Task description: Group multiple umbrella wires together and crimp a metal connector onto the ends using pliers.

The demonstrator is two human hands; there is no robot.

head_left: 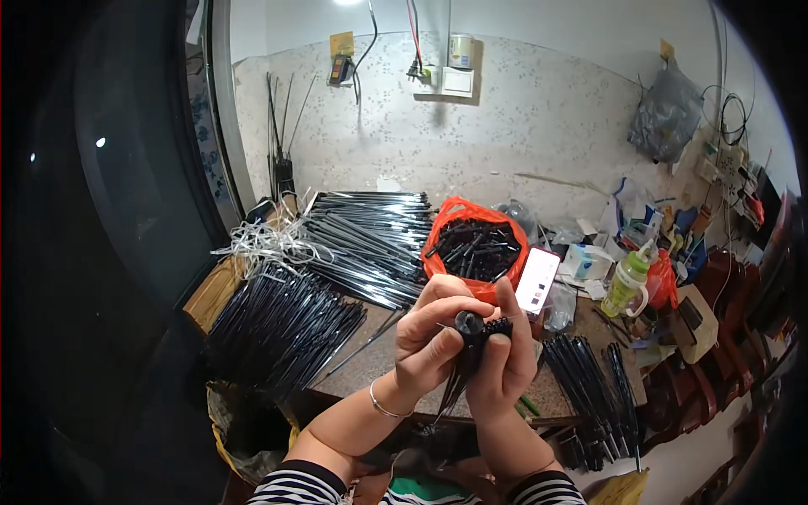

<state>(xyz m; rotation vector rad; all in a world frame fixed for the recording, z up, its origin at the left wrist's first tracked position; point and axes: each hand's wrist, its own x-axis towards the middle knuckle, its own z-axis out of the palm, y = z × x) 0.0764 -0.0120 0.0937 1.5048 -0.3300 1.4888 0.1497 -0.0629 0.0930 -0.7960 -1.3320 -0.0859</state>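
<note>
the red bag (439, 268) stands open on the table (379, 353), heaped with short black parts (473, 244). a lined bin (220, 418) gapes below the table's left side; its inside is too dark to make out. a grey bag (665, 114) hangs on the wall, and a green-topped bottle (627, 282) stands at the right.

the left hand (427, 343) and right hand (507, 362) meet in front of the red bag, over the table's near edge. fingers of both are closed on a round-ended black piece (469, 322), with thin dark strands hanging below; the hands hide much of it.

shiny rods (370, 244) and dark rods (282, 328) lie in piles at left, near tangled white ties (273, 244); more rods (589, 391) lie at right. the phone (537, 282) is lit, its marks too small to read, as is the print on a white-and-blue pack (587, 263).
</note>
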